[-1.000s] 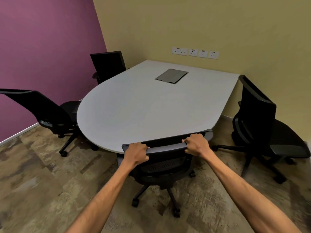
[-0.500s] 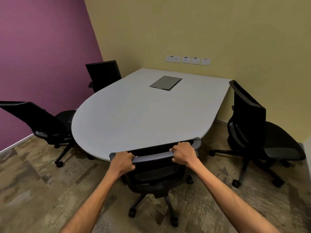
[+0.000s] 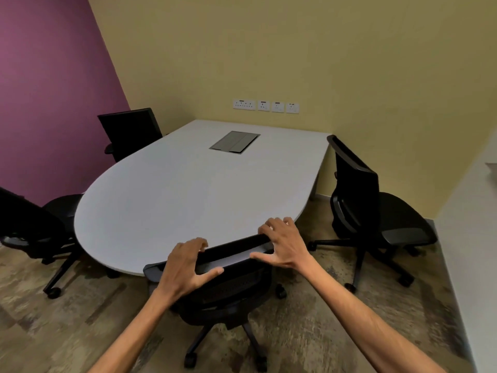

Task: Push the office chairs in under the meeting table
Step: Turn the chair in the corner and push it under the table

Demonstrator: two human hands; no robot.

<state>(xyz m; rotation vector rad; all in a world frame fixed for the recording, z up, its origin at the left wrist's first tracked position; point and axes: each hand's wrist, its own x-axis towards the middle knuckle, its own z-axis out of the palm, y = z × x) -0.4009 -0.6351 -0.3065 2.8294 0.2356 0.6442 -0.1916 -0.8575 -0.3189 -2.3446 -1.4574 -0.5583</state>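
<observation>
A grey meeting table (image 3: 172, 200) with a rounded near end fills the middle. A black office chair (image 3: 228, 289) stands at that near end, its backrest top against the table edge and its seat under the table. My left hand (image 3: 185, 265) hovers over the backrest top with fingers spread. My right hand (image 3: 282, 243) is also spread, fingertips over the backrest's right end. Another black chair (image 3: 360, 200) stands pulled out on the right, turned sideways. A third chair (image 3: 35, 227) stands out at the left. A fourth chair (image 3: 129, 133) is tucked in at the far left.
A grey cable hatch (image 3: 234, 142) is set into the table top. Wall sockets (image 3: 265, 105) line the yellow wall behind. A purple wall closes the left side and a white wall edge (image 3: 470, 238) the right. Patterned brown floor lies around the chairs.
Both hands gripped the near chair's backrest before; now their fingers have opened and lifted off it. The chair sits further in under the table. My view has shifted right.
</observation>
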